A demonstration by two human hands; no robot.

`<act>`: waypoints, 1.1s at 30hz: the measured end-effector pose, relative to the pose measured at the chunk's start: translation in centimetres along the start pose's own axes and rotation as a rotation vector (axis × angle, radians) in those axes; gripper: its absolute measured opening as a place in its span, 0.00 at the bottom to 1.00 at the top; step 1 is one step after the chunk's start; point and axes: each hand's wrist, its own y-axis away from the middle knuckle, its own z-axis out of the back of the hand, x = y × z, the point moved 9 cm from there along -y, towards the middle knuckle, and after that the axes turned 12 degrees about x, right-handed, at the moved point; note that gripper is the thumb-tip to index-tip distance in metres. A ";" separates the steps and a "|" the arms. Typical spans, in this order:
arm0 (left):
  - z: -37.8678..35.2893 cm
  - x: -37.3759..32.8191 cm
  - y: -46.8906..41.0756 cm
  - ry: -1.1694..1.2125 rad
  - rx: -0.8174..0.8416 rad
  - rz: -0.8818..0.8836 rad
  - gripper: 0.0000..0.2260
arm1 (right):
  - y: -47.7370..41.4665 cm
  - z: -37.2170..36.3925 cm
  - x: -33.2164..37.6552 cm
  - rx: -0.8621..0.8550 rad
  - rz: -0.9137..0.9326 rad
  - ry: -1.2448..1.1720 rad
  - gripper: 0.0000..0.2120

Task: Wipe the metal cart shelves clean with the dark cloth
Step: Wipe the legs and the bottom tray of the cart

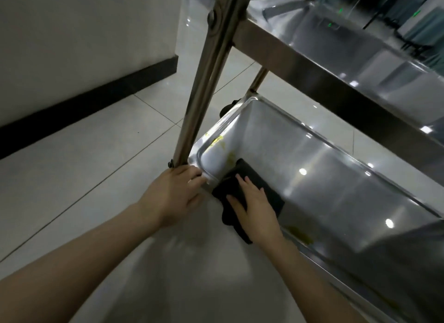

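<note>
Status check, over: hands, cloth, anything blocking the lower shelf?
Left hand grips lower shelf corner rim by the post. Right hand flat, pressing dark cloth on shelf floor. Yellow smears beyond cloth and on near rim. Nothing blocking.

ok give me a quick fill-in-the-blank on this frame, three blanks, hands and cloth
1. The right hand presses the cloth flat onto a shelf, the ____ of the two in view.
2. The left hand grips that shelf's near ____, at the foot of the post.
3. The smears just beyond the cloth are ____ in colour.

Missing words: lower; corner; yellow.
</note>
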 end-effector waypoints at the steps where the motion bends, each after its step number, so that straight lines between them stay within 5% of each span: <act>1: -0.1 0.2 0.1 0.007 -0.016 -0.005 0.16 | -1.2 0.1 -0.4 -0.001 0.005 0.001 0.24; 9: -0.1 1.7 0.9 0.153 -0.122 -0.048 0.14 | -13.0 3.7 -3.7 -0.024 -0.235 0.035 0.28; 14: 0.1 2.1 1.7 0.047 -0.122 -0.111 0.15 | -6.5 -1.1 3.5 0.098 0.238 -0.006 0.23; 17: -0.5 2.6 2.1 -0.010 -0.067 -0.136 0.15 | -6.3 -1.1 4.1 0.164 0.327 -0.021 0.22; 24: -1.1 2.9 2.1 0.094 -0.099 -0.115 0.12 | -19.7 3.8 -1.1 -0.064 -0.135 -0.028 0.25; 30: -0.7 2.6 2.1 0.026 -0.086 -0.171 0.13 | -12.6 -0.9 5.1 0.094 0.421 0.089 0.25; 33: -0.6 2.4 2.1 0.035 -0.116 -0.168 0.14 | -14.4 -0.2 4.1 0.148 0.449 0.073 0.24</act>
